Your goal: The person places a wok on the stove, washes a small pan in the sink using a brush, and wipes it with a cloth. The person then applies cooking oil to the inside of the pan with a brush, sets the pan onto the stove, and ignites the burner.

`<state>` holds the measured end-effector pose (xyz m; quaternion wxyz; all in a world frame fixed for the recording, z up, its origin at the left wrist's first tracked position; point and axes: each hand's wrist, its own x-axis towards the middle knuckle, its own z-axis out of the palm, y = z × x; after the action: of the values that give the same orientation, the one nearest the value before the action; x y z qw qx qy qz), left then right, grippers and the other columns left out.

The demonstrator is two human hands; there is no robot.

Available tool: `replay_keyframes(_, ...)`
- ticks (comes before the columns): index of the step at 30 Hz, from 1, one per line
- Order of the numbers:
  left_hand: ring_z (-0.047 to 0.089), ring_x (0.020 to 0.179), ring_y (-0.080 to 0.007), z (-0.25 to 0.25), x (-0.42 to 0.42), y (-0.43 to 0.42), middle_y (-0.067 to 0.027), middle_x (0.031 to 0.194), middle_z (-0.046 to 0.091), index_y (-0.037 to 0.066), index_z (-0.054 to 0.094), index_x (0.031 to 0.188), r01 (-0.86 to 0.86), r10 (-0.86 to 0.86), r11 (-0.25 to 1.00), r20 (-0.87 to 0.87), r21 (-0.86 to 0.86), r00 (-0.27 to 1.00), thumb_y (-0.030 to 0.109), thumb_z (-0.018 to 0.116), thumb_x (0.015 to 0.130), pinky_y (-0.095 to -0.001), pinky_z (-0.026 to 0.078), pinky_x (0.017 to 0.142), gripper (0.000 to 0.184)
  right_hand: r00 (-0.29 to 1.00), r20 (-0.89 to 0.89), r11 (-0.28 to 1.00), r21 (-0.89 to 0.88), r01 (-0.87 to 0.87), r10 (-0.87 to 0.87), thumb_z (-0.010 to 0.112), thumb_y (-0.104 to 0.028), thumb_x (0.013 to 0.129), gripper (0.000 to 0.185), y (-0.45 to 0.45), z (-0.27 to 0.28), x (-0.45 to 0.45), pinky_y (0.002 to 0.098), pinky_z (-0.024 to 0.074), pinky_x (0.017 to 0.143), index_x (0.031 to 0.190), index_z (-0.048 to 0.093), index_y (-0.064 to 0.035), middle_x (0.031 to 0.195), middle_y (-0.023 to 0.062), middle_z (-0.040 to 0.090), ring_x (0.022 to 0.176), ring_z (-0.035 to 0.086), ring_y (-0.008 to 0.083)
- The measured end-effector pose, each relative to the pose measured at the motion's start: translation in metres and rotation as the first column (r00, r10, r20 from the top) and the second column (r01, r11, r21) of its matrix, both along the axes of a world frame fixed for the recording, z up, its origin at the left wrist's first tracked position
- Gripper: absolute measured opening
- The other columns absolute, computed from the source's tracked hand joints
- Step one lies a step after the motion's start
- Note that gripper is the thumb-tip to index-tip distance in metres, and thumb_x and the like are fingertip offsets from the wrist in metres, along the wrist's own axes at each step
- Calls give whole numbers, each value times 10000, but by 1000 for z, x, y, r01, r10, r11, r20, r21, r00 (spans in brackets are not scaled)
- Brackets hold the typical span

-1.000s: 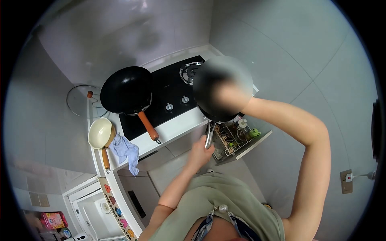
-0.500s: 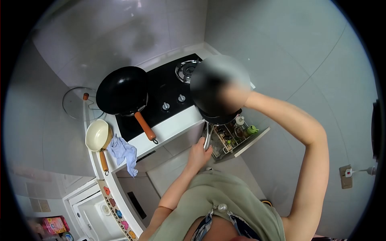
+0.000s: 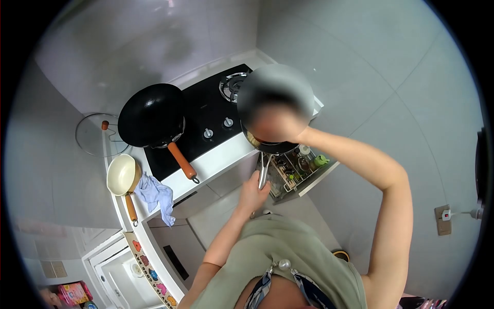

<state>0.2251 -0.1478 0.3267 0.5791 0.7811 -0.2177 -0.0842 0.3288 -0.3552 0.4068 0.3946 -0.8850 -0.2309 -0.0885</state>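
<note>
My left hand (image 3: 254,192) is closed around the long metal handle of a dark pan (image 3: 282,148), which is held out above the open drawer at the counter's front. A round blurred patch covers most of this pan. Inside its left rim a yellowish strip shows, too unclear to name. My right hand (image 3: 278,123) reaches in over the pan from the right. Blur hides its fingers and whatever they may hold.
A black wok (image 3: 152,116) with a wooden handle sits on the gas stove (image 3: 203,110). To its left are a glass lid (image 3: 98,135), a small cream saucepan (image 3: 122,175) and a blue cloth (image 3: 156,196). Bottles (image 3: 320,160) fill the open drawer (image 3: 318,183).
My right hand has shifted left and slightly down over the pan. A yellowish strip now shows at the pan's left rim. My left hand keeps its hold on the handle.
</note>
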Motion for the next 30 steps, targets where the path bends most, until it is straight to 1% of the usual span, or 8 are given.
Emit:
replay_keyframes(4, 531, 556, -380, 5, 4, 5, -173, 578, 521, 25, 439, 763, 91, -90, 996, -81, 12, 993, 119, 590, 749, -412, 408, 500, 179, 860, 467, 547, -784, 295, 206, 622, -66, 676, 180, 27, 43, -18, 324, 507, 652, 856, 615, -52, 966, 115, 552, 862, 578, 262)
replay_keyframes(6, 531, 557, -382, 1, 1, 3, -178, 577, 520, 25, 436, 766, 63, -64, 998, -30, -11, 998, 127, 588, 752, -419, 405, 503, 183, 909, 415, 439, -809, 392, -46, 620, -51, 648, 147, 13, 37, -12, 341, 504, 654, 795, 621, -48, 920, 137, 562, 802, 589, 282)
replay_keyframes(11, 516, 444, -177, -7, -1, 4, -77, 531, 492, 25, 440, 752, 39, -47, 996, 119, 76, 992, 140, 579, 779, -328, 389, 433, 182, 993, -120, 932, -360, -28, -16, 718, -62, 573, 285, 18, 34, -21, 357, 492, 697, 843, 638, -14, 809, 136, 571, 757, 606, 295)
replay_keyframes(14, 506, 436, -163, 19, -7, 9, -63, 520, 480, 24, 428, 744, 139, -148, 989, -237, -57, 960, 133, 570, 782, -312, 390, 425, 182, 913, 402, 756, -617, 220, 63, 611, 4, 629, 308, 21, 26, -8, 337, 510, 694, 935, 600, -29, 976, 102, 539, 895, 568, 266)
replay_keyframes(18, 470, 404, -115, 18, -6, 10, -34, 538, 468, 35, 423, 749, 57, -83, 995, -348, -85, 934, 119, 556, 794, -283, 372, 391, 163, 973, 207, 455, -860, 231, -103, 630, 3, 575, 206, -1, 12, -8, 342, 532, 641, 778, 644, -28, 900, 139, 579, 856, 598, 280)
replay_keyframes(22, 517, 398, -174, 2, -8, 9, -84, 542, 495, 33, 407, 757, 102, -124, 991, -342, -83, 931, 131, 548, 793, -316, 411, 376, 176, 966, -257, 932, -336, -133, 45, 680, -40, 606, 212, 28, 16, -9, 354, 504, 730, 813, 636, -35, 829, 118, 578, 769, 601, 300)
replay_keyframes(24, 519, 401, -167, 9, -12, 11, -82, 551, 503, 33, 413, 774, 111, -135, 990, -371, -86, 919, 135, 552, 792, -313, 415, 377, 173, 998, 56, 929, -370, 2, 21, 646, -31, 639, 238, 35, 5, -3, 357, 507, 700, 873, 609, -38, 890, 104, 545, 799, 593, 278)
replay_keyframes(30, 496, 406, -104, 7, -4, 14, -30, 554, 501, 11, 472, 813, 42, -49, 999, -385, -26, 922, 105, 567, 796, -263, 406, 378, 135, 971, 206, 416, -877, 240, -125, 628, -14, 610, 159, 19, -10, -1, 342, 534, 616, 767, 651, -2, 888, 122, 593, 767, 607, 264)
